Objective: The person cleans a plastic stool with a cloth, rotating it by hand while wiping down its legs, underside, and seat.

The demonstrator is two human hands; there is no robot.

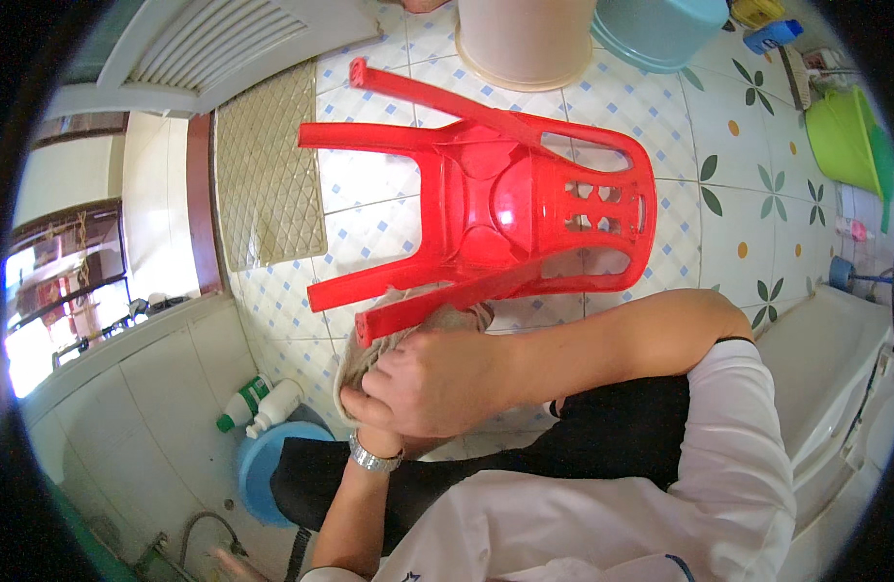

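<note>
A red plastic chair [491,199] lies tipped over on the tiled floor, its legs pointing left and its slotted backrest to the right. A greyish-beige cloth [353,359] is bunched at the chair's nearest leg, partly beneath it. My right hand [437,378] reaches across from the right, its fingers curled closed on the cloth just below that leg. My left hand [379,435], with a metal watch [374,454] at its wrist, comes up from below and meets the right hand. Its fingers are hidden behind the right hand and cloth.
A quilted mat [270,175] lies at the left beside a louvred door [214,44]. Two bottles [258,403] and a blue basin [263,475] stand near my knee. A beige bucket [525,44], a light-blue tub [655,34] and a green bucket [845,141] stand farther off.
</note>
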